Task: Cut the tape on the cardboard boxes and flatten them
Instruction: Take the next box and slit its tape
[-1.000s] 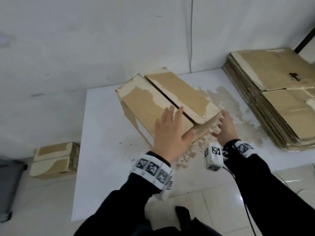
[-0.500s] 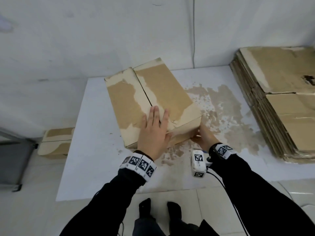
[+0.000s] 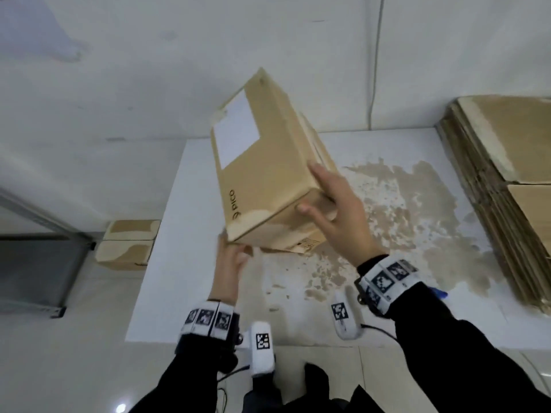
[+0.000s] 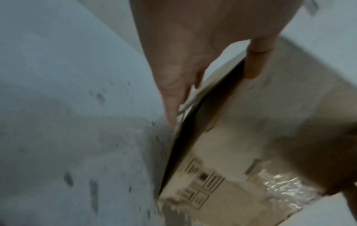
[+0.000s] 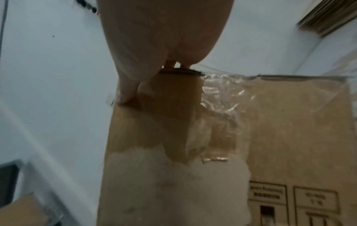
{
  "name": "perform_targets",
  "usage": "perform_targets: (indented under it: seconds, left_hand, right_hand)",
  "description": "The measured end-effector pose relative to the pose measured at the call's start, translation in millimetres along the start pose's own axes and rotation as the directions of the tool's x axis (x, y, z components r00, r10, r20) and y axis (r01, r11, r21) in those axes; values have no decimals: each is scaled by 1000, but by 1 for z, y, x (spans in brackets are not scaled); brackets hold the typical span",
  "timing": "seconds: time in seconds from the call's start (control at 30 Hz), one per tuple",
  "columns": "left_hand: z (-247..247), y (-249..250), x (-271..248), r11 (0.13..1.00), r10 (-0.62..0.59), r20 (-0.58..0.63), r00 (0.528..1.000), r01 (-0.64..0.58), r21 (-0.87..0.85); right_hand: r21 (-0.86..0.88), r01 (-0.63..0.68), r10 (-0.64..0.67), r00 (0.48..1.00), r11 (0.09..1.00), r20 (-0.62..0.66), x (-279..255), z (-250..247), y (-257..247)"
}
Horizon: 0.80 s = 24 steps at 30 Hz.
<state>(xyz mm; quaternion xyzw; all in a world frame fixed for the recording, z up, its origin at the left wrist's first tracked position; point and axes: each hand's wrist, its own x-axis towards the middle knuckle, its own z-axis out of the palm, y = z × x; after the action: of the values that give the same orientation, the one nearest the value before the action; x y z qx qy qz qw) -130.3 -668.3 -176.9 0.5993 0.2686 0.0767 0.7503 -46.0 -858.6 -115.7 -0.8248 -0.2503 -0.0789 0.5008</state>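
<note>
A brown cardboard box [image 3: 268, 174] is tilted up off the white table [image 3: 185, 293], its side with a white label and "PICO" print facing up. My left hand [image 3: 231, 259] is under its near lower corner; in the left wrist view the thumb [image 4: 255, 64] and fingers pinch a flap edge of the box [image 4: 270, 137]. My right hand [image 3: 322, 201] grips the near right corner, thumb on the end face. In the right wrist view its fingers hook over the top edge of the box [image 5: 173, 168]. Crumpled clear tape [image 5: 222, 114] clings to that face.
A tall stack of flattened boxes [image 3: 507, 180] fills the table's right end. Torn brown paper residue [image 3: 402, 219] is stuck to the tabletop. Two more boxes [image 3: 128, 245] sit on the floor to the left. A wall stands close behind the table.
The box lay flat with its split top up; now it is tipped up with the labelled side showing. My left hand went from its top to the lower corner, my right hand higher.
</note>
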Motion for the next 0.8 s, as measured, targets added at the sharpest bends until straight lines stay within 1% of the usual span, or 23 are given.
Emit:
perform_targets:
  seconds: [0.03, 0.07, 0.1, 0.13, 0.17, 0.2, 0.23, 0.27, 0.3, 0.33, 0.37, 0.4, 0.43, 0.47, 0.5, 0.53, 0.57, 0.6, 0.63, 0.67, 0.7, 0.77, 0.8]
  left_hand:
    - [-10, 8, -6, 992, 108, -154, 982, -97, 80]
    - [-16, 18, -12, 962, 256, -260, 931, -219, 162]
    - [-18, 34, -20, 896, 420, -275, 865, -347, 276]
    - [-18, 45, -23, 798, 554, -206, 807, -444, 407]
    - [-12, 58, -23, 696, 618, -92, 781, -488, 528]
    - [-7, 65, -17, 622, 614, -2, 789, -483, 616]
    - [-2, 70, -8, 593, 570, 38, 821, -443, 672]
    - [5, 75, 1, 609, 519, 27, 855, -392, 689]
    - [6, 75, 11, 636, 490, 4, 872, -361, 682]
    - [4, 74, 19, 661, 474, -3, 880, -354, 661]
    - [-1, 68, 24, 696, 450, -2, 893, -349, 627]
    - [-9, 59, 28, 735, 425, -3, 905, -344, 584]
    - [-18, 50, 31, 768, 408, -12, 913, -337, 545]
    - [-26, 40, 33, 792, 392, -30, 920, -321, 519]
    - [-32, 31, 33, 807, 374, -51, 926, -298, 511]
    - [-35, 22, 33, 812, 356, -66, 932, -274, 516]
    - [-38, 14, 33, 806, 351, -78, 933, -258, 533]
    - [-40, 11, 31, 792, 367, -91, 926, -260, 552]
    - [-39, 7, 30, 778, 384, -92, 919, -269, 568]
    - [-37, 5, 29, 768, 400, -91, 912, -280, 576]
    - [-37, 5, 29, 761, 412, -92, 907, -287, 582]
    - [-37, 5, 28, 749, 409, -91, 908, -277, 602]
    - [-37, 6, 28, 741, 404, -82, 911, -273, 614]
  right_hand:
    - [-41, 44, -42, 998, 998, 46, -2, 11, 2]
    - [-79, 91, -85, 993, 993, 80, -4, 22, 4]
    - [-118, 138, -125, 986, 983, 109, -6, 33, 5]
    - [-154, 183, -162, 977, 971, 140, -8, 45, 6]
    - [-173, 224, -193, 964, 959, 181, -10, 55, 5]
    - [-164, 261, -222, 949, 951, 225, -12, 64, 3]
    - [-152, 293, -248, 933, 944, 259, -14, 70, -1]
    - [-157, 312, -263, 926, 937, 272, -16, 73, -3]
    - [-182, 310, -258, 931, 933, 259, -19, 70, -3]
    - [-215, 280, -236, 949, 936, 208, -24, 62, 1]
    - [-240, 212, -187, 975, 947, 123, -31, 49, 11]
    - [-248, 100, -98, 995, 963, 22, -41, 32, 27]
    - [-261, -47, 30, 997, 964, -67, -54, 14, 47]
    - [-299, -202, 170, 977, 933, -129, -70, -5, 70]
    - [-371, -351, 317, 936, 860, -152, -87, -24, 93]
    - [-461, -487, 481, 866, 742, -140, -105, -40, 112]
    - [-545, -576, 624, 772, 609, -119, -122, -51, 125]
    - [-619, -598, 706, 702, 510, -96, -133, -56, 133]
    - [-666, -591, 744, 663, 455, -80, -145, -58, 139]
    - [-687, -579, 752, 656, 439, -72, -150, -58, 141]
    - [-690, -567, 740, 669, 450, -67, -152, -56, 144]
    - [-669, -543, 705, 708, 507, -41, -146, -48, 142]
    - [-625, -555, 692, 722, 549, -33, -139, -44, 138]
